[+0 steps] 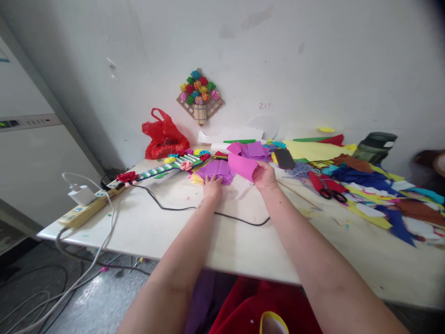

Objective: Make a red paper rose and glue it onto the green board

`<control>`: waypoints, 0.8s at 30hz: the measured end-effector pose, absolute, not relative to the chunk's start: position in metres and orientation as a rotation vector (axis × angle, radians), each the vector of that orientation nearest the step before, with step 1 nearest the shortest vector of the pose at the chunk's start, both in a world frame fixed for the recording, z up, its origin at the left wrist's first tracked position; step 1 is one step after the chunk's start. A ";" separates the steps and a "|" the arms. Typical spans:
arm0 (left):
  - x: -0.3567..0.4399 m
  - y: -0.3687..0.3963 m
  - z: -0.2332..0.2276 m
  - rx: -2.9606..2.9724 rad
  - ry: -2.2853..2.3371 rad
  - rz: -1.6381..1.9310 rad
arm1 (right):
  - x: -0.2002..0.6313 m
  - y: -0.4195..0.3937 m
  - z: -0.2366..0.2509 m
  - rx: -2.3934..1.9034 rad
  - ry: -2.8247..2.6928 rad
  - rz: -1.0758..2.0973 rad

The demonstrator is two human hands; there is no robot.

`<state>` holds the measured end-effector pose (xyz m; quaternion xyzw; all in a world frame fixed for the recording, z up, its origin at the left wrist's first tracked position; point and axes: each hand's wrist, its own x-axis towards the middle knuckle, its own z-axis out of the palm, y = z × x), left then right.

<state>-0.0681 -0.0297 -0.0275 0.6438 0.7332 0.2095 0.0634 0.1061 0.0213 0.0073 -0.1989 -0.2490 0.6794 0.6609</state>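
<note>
My right hand (265,176) pinches the edge of a bright pink-purple sheet of paper (243,166), raised a little off the table. My left hand (212,186) lies with its fingers spread on a stack of purple paper pieces (219,170). Some yellow paper (196,178) peeks out at the left of that stack. More folded purple paper (253,149) sits just behind the held sheet. A green and white decorated strip with paper flowers (167,168) runs to the left of my left hand.
A black cord (174,209) crosses the table (139,236) under my forearms. Scissors (333,194), a phone (284,158), a thin stick (299,194) and colourful paper scraps (368,185) lie on the right. A dark bottle (373,148), red plastic bag (165,137) and power strip (83,211) stand around.
</note>
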 end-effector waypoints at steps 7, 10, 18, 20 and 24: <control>-0.082 -0.026 -0.028 2.043 2.221 0.687 | 0.117 0.009 0.007 -0.480 -0.574 1.538; -0.075 -0.032 -0.014 2.064 2.264 0.689 | 0.121 0.008 0.007 -0.488 -0.576 1.543; -0.031 -0.032 0.031 1.920 1.885 1.312 | 0.124 -0.002 0.006 -0.449 -0.620 1.461; -0.021 -0.031 0.023 1.807 1.356 1.399 | 0.124 -0.006 0.008 -0.452 -0.662 1.437; -0.003 -0.034 -0.001 1.592 0.727 1.361 | 0.123 -0.012 0.010 -0.491 -0.739 1.400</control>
